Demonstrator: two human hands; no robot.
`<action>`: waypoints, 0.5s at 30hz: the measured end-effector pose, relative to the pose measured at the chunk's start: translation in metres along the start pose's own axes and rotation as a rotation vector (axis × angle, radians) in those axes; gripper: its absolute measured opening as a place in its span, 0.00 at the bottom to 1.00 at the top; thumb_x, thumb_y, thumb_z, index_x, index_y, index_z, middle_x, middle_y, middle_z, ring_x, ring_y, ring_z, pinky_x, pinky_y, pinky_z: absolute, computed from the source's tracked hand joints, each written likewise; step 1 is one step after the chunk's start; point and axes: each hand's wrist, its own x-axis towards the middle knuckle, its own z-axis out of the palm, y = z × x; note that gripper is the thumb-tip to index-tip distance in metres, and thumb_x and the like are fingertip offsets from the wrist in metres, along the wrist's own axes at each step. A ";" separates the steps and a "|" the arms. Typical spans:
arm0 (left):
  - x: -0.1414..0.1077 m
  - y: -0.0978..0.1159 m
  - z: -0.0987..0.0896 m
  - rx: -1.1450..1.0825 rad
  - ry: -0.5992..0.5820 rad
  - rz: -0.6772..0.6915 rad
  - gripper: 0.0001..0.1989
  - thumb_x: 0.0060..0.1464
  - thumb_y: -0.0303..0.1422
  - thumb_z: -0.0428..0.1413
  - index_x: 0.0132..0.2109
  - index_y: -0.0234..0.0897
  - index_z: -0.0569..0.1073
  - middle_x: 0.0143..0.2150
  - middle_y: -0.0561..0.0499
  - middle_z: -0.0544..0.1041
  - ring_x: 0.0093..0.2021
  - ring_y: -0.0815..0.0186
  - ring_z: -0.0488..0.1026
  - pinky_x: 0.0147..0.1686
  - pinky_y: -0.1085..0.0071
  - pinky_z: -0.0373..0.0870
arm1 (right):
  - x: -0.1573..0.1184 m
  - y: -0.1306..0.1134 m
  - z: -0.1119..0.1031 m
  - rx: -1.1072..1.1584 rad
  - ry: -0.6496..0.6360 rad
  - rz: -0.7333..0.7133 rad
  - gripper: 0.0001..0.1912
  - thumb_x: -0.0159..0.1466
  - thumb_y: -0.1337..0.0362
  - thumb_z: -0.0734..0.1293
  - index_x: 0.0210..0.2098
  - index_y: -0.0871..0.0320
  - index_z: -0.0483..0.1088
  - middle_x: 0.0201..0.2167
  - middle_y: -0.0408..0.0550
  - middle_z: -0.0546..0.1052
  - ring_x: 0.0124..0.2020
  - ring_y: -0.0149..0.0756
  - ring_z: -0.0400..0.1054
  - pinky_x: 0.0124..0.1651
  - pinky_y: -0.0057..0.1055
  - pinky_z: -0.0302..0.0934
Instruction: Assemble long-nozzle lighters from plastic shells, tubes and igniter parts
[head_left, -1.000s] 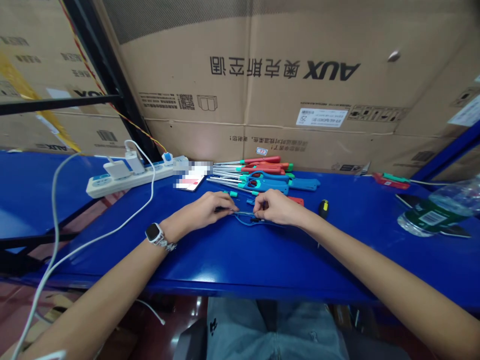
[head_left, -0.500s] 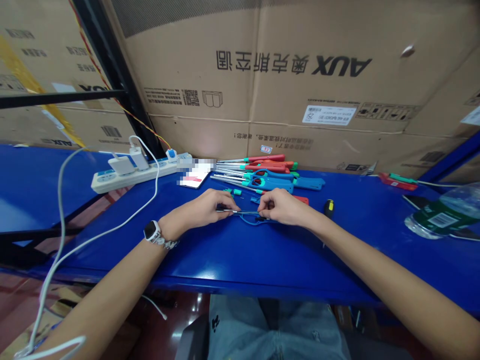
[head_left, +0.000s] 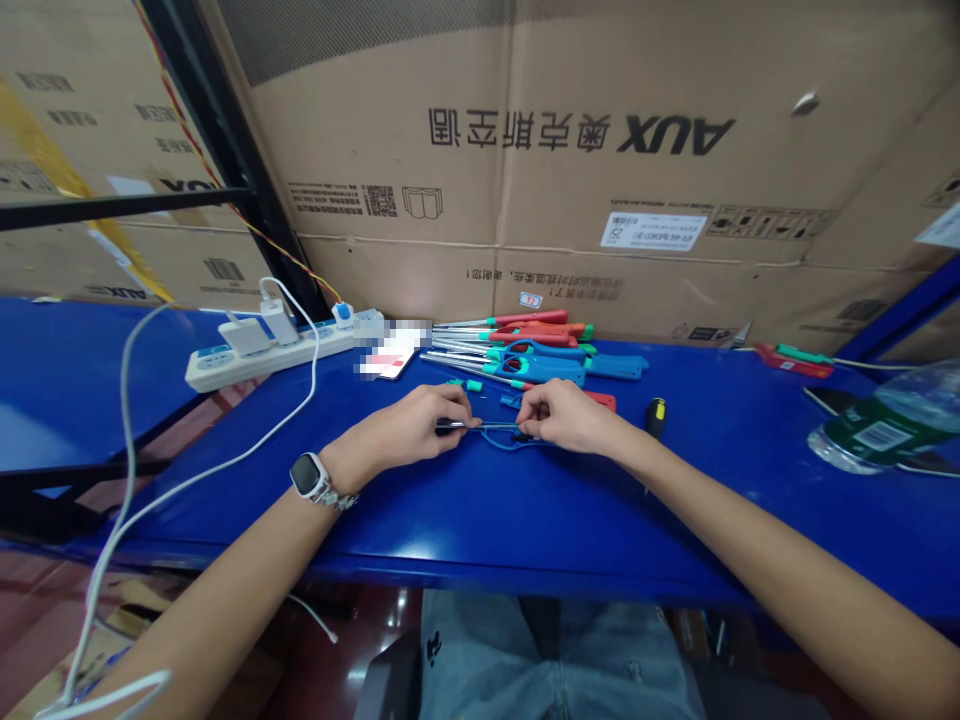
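My left hand, with a watch on the wrist, is closed on the left part of a thin metal rod. My right hand pinches the rod's right end, by a blue lighter part that lies low on the blue table and is partly hidden by the fingers. Behind the hands lie several long-necked lighters, red ones and blue ones, metal necks pointing left. Small green pieces and a small blue piece rest just beyond my fingers.
A power strip with white plugs and cables is at the left, beside a phone. A screwdriver lies right of my hand; a bottle stands farther right. Cardboard boxes rise behind the table.
My left hand has shifted very slightly downward, and more of a dark and silver part shows under its fingers. My right hand is almost unchanged.
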 end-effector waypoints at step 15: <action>0.004 -0.008 0.002 -0.113 0.017 -0.062 0.08 0.65 0.34 0.60 0.47 0.36 0.81 0.43 0.47 0.78 0.40 0.65 0.77 0.44 0.66 0.75 | -0.001 0.005 0.001 0.039 0.015 -0.032 0.05 0.55 0.74 0.69 0.26 0.59 0.75 0.22 0.42 0.75 0.24 0.31 0.66 0.31 0.27 0.58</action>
